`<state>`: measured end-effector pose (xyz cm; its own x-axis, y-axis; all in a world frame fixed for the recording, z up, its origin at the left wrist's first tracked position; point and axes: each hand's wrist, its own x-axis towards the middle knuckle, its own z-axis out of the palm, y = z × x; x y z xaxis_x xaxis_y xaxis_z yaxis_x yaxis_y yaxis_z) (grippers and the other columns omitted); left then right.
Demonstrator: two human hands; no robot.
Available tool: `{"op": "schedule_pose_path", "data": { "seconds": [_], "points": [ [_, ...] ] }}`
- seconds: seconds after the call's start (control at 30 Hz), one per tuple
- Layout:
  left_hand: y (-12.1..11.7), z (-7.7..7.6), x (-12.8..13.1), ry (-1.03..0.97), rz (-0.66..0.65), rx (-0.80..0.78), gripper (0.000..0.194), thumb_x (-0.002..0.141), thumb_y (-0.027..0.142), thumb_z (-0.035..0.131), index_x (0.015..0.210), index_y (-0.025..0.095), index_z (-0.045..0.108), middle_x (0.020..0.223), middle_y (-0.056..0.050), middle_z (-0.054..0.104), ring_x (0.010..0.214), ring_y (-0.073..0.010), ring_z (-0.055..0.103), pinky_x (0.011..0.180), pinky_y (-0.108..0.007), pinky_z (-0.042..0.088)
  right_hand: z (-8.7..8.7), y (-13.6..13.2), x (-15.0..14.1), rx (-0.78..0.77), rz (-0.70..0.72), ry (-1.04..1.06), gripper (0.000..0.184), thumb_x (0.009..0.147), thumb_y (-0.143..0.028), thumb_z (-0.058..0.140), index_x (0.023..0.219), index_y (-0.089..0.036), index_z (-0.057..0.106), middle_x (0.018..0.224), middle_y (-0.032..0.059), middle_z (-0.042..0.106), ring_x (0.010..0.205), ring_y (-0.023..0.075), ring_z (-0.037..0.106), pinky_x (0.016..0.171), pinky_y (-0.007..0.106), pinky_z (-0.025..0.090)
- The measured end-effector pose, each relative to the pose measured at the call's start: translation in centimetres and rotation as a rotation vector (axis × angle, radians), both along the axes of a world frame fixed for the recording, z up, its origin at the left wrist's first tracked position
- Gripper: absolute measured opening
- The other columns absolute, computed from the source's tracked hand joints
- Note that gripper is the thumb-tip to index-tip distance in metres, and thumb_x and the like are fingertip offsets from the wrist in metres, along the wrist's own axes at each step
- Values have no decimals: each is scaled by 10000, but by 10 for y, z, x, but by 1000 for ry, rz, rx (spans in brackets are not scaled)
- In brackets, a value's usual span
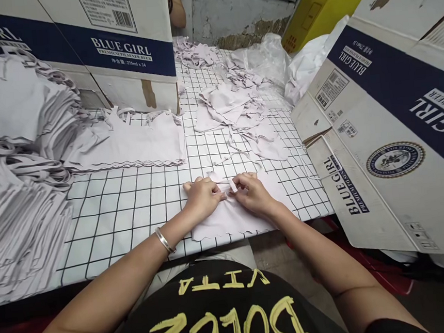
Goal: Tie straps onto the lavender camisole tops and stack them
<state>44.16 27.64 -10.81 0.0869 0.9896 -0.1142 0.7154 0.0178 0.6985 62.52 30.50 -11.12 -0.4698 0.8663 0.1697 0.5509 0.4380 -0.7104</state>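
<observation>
A pale pink garment [227, 220] lies flat on the checked tablecloth [105, 213] at the table's front edge. Over its upper part, my left hand [203, 195] has its fingers closed on the cloth near the neckline. Close beside it, my right hand [250, 192] pinches the same garment, and a small white tag or strip [233, 185] shows at its fingertips. The two hands are a short way apart. Exactly which fold each set of fingers grips is partly hidden.
Neat stacks of similar strapped garments [12, 216] stand at the left, with a flatter pile [134, 143] beside them. Loose garments [232, 106] lie beyond my hands. Beer cartons stand at left [133, 86] and right [358, 123]. Another person's arm [177, 11] shows at the back.
</observation>
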Motion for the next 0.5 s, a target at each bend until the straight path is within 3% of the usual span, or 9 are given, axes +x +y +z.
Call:
{"op": "schedule_pose_path", "data": {
  "seconds": [0.17,0.3,0.4,0.5],
  "points": [
    [0,-1,-1,-2,-16,5,220,764,330,719,630,181,628,873,-14,684,963,-236,533,861,-424,252,-5,-1,-9,-219,-99,307,228,718,-318,729,775,-224,529,750,-3,593,716,163,523,676,303,416],
    [0,0,0,-4,-39,-1,231,779,363,698,649,184,632,869,-20,679,959,-242,532,852,-421,262,-9,-4,-17,-310,-140,365,282,671,-364,774,758,-240,536,764,11,601,768,193,542,679,318,446],
    [0,0,-1,-8,-37,-5,242,784,373,691,650,182,626,880,-25,682,954,-236,527,850,-417,262,-10,-5,-19,-296,-137,338,269,681,-368,764,752,-244,535,757,15,590,768,198,527,688,328,444],
    [0,-2,-2,-16,-29,-5,240,792,363,687,647,182,624,861,-16,681,949,-225,527,859,-416,258,-9,-3,-16,-181,-105,242,229,709,-331,736,733,-236,528,710,-2,545,717,177,486,711,325,408]
  ]
}}
